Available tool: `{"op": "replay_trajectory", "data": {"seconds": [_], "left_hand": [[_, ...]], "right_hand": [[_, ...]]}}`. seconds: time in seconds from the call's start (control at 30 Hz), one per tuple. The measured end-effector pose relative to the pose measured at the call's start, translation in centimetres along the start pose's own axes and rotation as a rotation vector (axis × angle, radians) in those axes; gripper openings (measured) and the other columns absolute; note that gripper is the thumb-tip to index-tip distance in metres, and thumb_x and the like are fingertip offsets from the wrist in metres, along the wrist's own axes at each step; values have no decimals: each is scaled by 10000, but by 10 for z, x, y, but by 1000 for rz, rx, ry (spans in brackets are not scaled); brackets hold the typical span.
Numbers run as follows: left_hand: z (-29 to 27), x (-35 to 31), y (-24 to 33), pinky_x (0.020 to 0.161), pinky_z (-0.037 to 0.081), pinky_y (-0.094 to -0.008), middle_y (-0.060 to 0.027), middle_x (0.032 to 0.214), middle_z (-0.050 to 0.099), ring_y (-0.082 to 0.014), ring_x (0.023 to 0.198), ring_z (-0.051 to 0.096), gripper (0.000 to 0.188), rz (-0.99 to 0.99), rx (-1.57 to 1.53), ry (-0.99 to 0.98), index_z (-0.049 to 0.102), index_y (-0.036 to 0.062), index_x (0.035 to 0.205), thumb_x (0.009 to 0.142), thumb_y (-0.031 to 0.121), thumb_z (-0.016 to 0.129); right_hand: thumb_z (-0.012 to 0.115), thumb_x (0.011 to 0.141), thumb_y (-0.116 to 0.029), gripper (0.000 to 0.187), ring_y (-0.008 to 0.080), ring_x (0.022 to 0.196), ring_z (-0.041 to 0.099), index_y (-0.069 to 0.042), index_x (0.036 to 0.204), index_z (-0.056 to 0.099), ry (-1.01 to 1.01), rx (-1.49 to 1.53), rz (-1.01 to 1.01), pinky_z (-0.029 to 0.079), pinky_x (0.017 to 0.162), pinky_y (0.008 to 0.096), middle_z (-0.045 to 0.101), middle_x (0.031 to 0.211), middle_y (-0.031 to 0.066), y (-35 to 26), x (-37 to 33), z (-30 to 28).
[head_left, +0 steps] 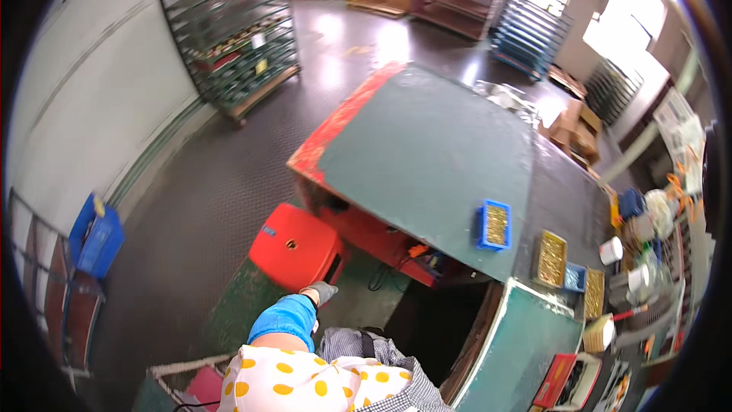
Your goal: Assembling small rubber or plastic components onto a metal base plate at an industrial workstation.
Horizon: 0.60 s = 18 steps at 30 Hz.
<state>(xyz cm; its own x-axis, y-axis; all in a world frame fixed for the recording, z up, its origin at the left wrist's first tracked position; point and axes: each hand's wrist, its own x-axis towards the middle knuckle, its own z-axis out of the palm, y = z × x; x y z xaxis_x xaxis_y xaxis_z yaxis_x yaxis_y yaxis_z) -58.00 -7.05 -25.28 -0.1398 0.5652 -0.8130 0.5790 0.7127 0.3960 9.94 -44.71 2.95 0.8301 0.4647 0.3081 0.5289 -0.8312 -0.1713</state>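
My left hand [323, 291], in a grey glove with a blue sleeve cover above it, is at the near right edge of a red plastic stool [293, 248]. Its fingers look closed on that edge, partly hidden from this angle. The stool has a small hole in the middle of its top and a dark slot in its side. It stands beside the corner of a large green-topped table [427, 137] with a worn red edge. My right hand is out of view.
On the table are a blue bin of brass-coloured small parts [496, 225] and another tray of parts [550, 258]. A green bench [526, 343] with a red box [555, 381] stands at right. A rack [236, 38] is at far left, a blue bin [96, 236] nearer.
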Motion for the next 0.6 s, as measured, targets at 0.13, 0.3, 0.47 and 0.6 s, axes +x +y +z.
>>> {"op": "replay_trajectory", "data": {"seconds": [0.13, 0.3, 0.47, 0.6], "left_hand": [[9, -24, -74, 696, 496, -449, -134, 904, 673, -286, 767, 649, 401, -48, -250, 142, 686, 21, 1069, 921, 388, 616], [23, -84, -129, 617, 470, -414, -117, 858, 672, -255, 694, 606, 354, -43, -335, 179, 675, 50, 1058, 936, 373, 593], [28, -201, -177, 899, 471, -478, -229, 1122, 685, -397, 1085, 636, 499, -40, -182, 260, 692, 8, 1104, 944, 443, 506], [32, -270, -254, 860, 470, -480, -229, 1080, 670, -392, 1017, 621, 446, -217, -271, 456, 682, 10, 1056, 945, 408, 513]], "right_hand": [[540, 879, -71, 375, 322, 1190, 559, 47, 1232, 580, 123, 330, -431, 415, 1042, 396, 619, 1240, 202, -119, 93, -11], [616, 852, -46, 276, 303, 1054, 606, -6, 1125, 609, -308, 706, -834, 462, 966, 373, 640, 1092, 151, -330, 106, 76], [657, 869, -364, 484, 370, 1163, 579, -82, 1260, 607, -904, -11, -1788, 465, 997, 430, 635, 1226, 166, -487, -16, 139], [653, 874, -377, 517, 320, 1205, 580, -92, 1302, 597, -1293, 8, -1733, 462, 1013, 409, 630, 1279, 155, -535, -154, 181]]}}
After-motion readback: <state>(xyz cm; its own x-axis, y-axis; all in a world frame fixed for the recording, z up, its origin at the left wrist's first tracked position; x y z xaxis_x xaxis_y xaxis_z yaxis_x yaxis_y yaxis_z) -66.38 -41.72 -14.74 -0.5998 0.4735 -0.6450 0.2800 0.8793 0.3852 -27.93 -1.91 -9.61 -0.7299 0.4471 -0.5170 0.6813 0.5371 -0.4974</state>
